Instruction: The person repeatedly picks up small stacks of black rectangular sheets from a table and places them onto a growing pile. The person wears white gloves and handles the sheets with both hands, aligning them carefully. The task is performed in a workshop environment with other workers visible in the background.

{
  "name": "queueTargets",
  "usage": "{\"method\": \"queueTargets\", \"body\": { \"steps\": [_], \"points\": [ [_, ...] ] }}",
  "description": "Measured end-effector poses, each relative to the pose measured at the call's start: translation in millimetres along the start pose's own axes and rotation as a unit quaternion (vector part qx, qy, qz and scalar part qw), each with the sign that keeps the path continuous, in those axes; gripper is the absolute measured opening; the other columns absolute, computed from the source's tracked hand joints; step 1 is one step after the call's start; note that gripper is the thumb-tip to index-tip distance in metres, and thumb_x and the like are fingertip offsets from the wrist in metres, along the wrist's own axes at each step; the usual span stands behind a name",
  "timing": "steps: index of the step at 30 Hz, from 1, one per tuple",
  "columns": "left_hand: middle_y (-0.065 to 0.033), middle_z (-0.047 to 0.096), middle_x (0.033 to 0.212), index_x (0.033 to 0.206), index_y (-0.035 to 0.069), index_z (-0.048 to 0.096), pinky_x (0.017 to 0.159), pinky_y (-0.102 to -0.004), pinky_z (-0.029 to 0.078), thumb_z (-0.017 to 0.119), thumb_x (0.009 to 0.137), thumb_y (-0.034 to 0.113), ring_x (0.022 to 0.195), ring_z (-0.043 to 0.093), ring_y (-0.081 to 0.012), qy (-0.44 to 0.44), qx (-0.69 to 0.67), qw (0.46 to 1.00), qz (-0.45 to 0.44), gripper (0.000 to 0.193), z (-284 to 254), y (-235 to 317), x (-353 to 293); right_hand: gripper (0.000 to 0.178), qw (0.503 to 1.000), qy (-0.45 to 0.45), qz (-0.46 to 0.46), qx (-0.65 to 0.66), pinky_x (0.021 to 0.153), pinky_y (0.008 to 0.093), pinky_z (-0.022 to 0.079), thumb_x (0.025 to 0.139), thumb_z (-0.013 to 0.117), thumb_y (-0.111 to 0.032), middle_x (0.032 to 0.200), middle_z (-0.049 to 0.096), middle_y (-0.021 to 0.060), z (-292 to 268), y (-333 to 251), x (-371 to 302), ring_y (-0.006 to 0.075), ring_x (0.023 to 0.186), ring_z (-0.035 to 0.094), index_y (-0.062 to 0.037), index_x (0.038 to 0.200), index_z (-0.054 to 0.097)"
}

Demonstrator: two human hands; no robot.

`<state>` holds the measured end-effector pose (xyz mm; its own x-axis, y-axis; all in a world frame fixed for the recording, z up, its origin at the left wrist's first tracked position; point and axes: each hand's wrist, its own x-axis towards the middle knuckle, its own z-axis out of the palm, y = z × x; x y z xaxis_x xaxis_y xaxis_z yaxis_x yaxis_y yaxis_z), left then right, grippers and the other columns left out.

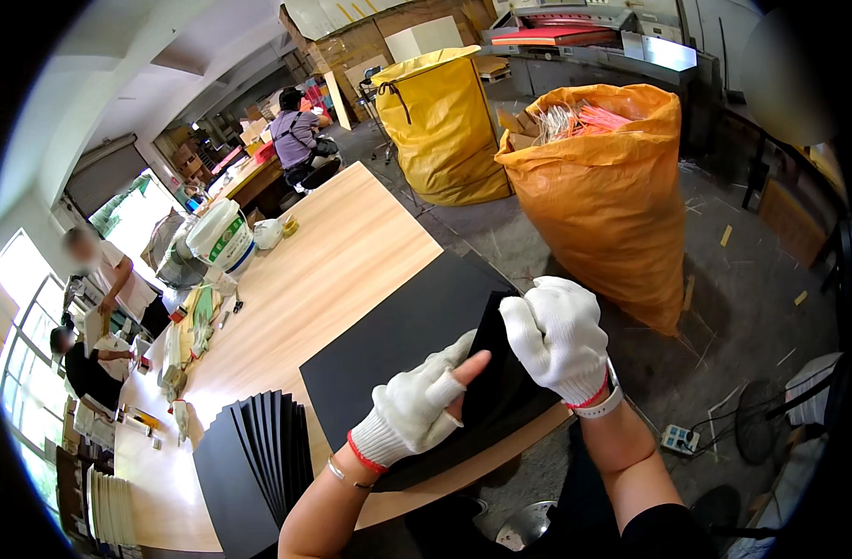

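Note:
A large black sheet (379, 340) lies flat on the light wood table in front of me. Over its near right part, a narrower black piece (489, 359) stands tilted up between my hands. My right hand (558, 337), in a white knitted glove with a red cuff, is closed in a pinch at the top edge of that piece. My left hand (421, 402) wears a similar glove with a bare fingertip showing, and grips the piece's left side. Left of my left forearm, several black boards (251, 466) lie fanned in a stack.
Glove-like cloths (198, 321), a white bucket (221, 233) and small tools lie along the table's (351, 224) far left side. An orange sack (603, 200) of scraps and a yellow sack (442, 130) stand on the floor beyond. A power strip (680, 440) lies at right. Other people work farther off.

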<state>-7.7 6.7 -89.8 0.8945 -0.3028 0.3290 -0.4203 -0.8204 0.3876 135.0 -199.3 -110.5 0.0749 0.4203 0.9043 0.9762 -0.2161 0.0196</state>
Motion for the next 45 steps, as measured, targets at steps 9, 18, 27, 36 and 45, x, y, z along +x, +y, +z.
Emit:
{"method": "queueTargets", "body": {
  "steps": [9,18,27,36,45],
  "points": [
    [-0.024,0.055,0.152,0.13,0.012,0.067,0.083,-0.0379,0.062,0.089,0.08,0.027,0.1,0.076,-0.0366,0.01,-0.015,0.999,-0.026,0.056,0,-2,-4,0.03,0.999,0.021,0.022,0.02,0.067,0.0446,0.06,0.08,0.075,0.007,0.082,0.06,0.0115,8,3,-8,0.029,0.067,0.064,0.0053,0.108,0.067],
    [-0.0248,0.055,0.151,0.133,0.011,0.065,0.092,-0.0409,0.061,0.069,0.089,0.007,0.12,0.068,-0.0414,0.042,0.017,0.999,0.023,0.045,7,-3,-7,0.034,0.993,0.076,-0.085,-0.015,0.055,0.0368,0.051,0.079,0.076,0.0,0.077,0.053,0.0069,9,8,2,0.0221,0.062,0.058,0.0028,0.11,0.064],
    [-0.0262,0.059,0.146,0.123,0.006,0.067,0.096,-0.0429,0.059,0.08,0.089,0.029,0.125,0.064,-0.0458,-0.013,0.009,1.0,-0.002,0.043,1,-8,-2,0.028,0.999,0.032,-0.008,0.003,0.068,0.0455,0.06,0.081,0.072,0.007,0.075,0.056,0.0102,5,3,-5,0.0279,0.062,0.061,0.0059,0.108,0.066],
    [-0.0278,0.058,0.148,0.126,0.006,0.067,0.092,-0.0383,0.059,0.082,0.087,0.024,0.11,0.07,-0.0436,0.006,-0.006,1.0,0.011,0.046,1,-9,-1,0.026,0.994,0.043,0.026,0.098,0.055,0.0415,0.05,0.085,0.071,0.007,0.076,0.055,0.0106,6,5,-3,0.0273,0.058,0.054,0.003,0.111,0.067],
    [-0.0231,0.06,0.145,0.135,0.01,0.064,0.089,-0.0406,0.061,0.069,0.089,0.009,0.115,0.07,-0.0403,-0.012,-0.011,0.999,0.038,0.046,0,-12,-1,0.03,0.999,0.039,-0.008,0.011,0.063,0.0432,0.057,0.082,0.072,0.007,0.074,0.054,0.0118,8,3,-5,0.0302,0.062,0.059,0.007,0.111,0.065]
  ]
}}
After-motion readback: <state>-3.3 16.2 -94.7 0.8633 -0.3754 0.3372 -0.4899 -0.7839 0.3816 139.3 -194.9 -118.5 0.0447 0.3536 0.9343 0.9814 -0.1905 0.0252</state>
